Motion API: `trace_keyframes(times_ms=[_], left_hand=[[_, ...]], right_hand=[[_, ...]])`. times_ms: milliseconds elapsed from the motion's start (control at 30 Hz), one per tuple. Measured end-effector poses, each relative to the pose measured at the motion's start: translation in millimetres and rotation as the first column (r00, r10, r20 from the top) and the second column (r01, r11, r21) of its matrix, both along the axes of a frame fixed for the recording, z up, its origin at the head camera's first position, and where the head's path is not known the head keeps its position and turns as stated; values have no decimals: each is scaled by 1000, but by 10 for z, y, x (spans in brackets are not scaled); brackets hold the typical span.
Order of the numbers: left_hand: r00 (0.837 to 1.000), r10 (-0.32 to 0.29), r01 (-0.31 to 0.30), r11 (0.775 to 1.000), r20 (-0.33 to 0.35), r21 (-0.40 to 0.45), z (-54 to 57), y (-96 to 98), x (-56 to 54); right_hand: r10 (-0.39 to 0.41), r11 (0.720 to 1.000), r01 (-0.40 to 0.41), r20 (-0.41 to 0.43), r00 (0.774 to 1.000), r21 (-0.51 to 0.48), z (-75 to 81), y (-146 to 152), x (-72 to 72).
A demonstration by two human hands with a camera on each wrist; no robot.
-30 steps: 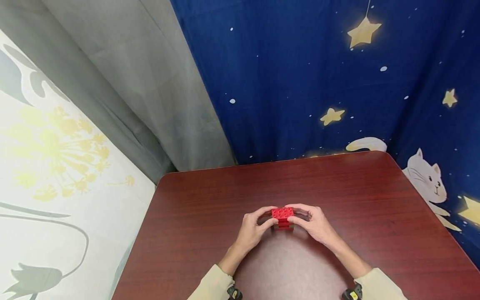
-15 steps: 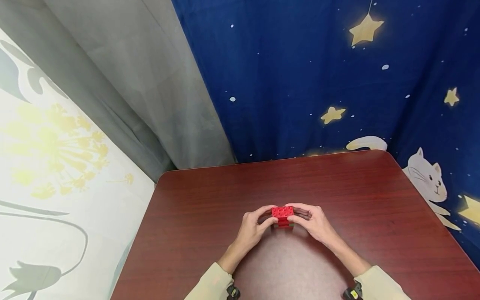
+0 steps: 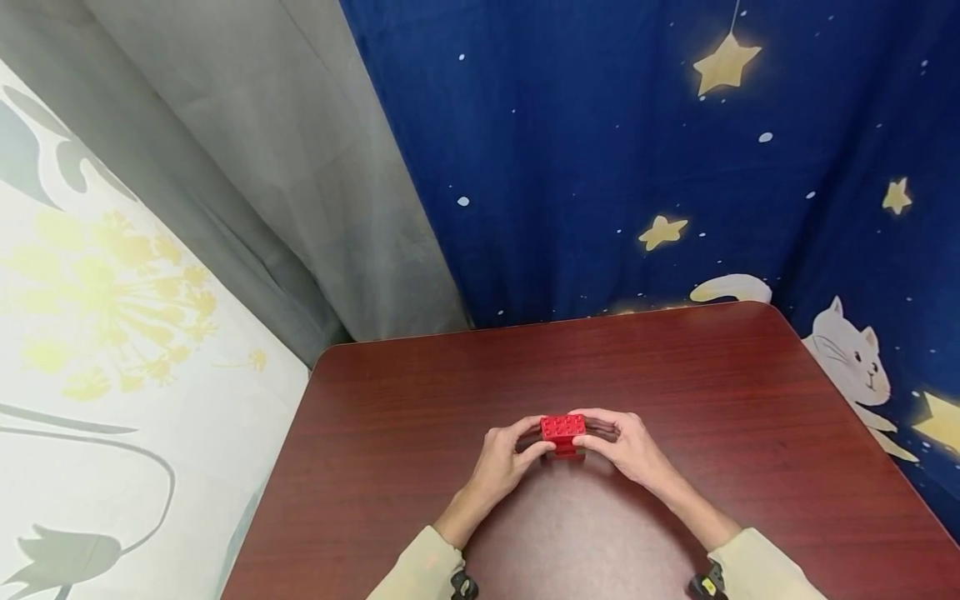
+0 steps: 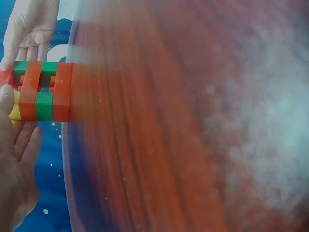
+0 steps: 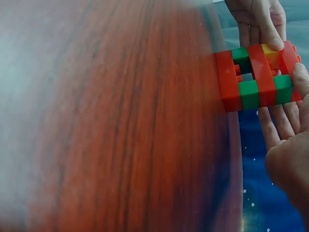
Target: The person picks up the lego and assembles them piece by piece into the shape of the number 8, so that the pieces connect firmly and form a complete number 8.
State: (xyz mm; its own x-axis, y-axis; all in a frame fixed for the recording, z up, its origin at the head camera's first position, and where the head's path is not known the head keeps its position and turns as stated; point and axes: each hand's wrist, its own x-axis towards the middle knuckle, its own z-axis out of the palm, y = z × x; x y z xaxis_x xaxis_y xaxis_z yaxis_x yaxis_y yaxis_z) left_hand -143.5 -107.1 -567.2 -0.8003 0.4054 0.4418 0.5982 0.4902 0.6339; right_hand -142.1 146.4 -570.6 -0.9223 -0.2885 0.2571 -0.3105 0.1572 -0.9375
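Note:
A tower of toy building bricks is held between two hands over the table. Its top, middle and bottom bricks are red, such as the middle red brick. Small bricks fill the gaps between them: a yellow brick and green bricks. My left hand pinches the upper part on the yellow brick's side, thumb in front and fingers behind. From the other side my right hand pinches the top red brick the same way. The base appears to rest on the tabletop. Fingertips behind the tower are partly hidden.
The dark red-brown wooden table has rounded far corners. Beyond its far edge hang a grey curtain and a blue star-printed curtain. A pale floral-printed cloth hangs on the left. Black wrist devices sit at both sleeve cuffs.

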Motion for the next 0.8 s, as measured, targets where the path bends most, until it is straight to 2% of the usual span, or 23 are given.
trace_keyframes(times_ms=[133,367,633,800], left_hand=[[1000,23,-23,998,-2,-58,-8,-12,3],[998,50,-44,989,37,-139,-15,-17,7],[996,62,-52,985,57,-163,-8,-1,10],[997,59,-50,985,51,-167,-7,-2,4]], right_hand=[[-4,1000,4,-13,1000,28,-42,-12,-7],[-20,995,26,-61,998,98,-112,-13,5],[-26,989,47,-151,988,140,-186,-17,-5],[-29,988,55,-174,984,144,-209,-22,-13]])
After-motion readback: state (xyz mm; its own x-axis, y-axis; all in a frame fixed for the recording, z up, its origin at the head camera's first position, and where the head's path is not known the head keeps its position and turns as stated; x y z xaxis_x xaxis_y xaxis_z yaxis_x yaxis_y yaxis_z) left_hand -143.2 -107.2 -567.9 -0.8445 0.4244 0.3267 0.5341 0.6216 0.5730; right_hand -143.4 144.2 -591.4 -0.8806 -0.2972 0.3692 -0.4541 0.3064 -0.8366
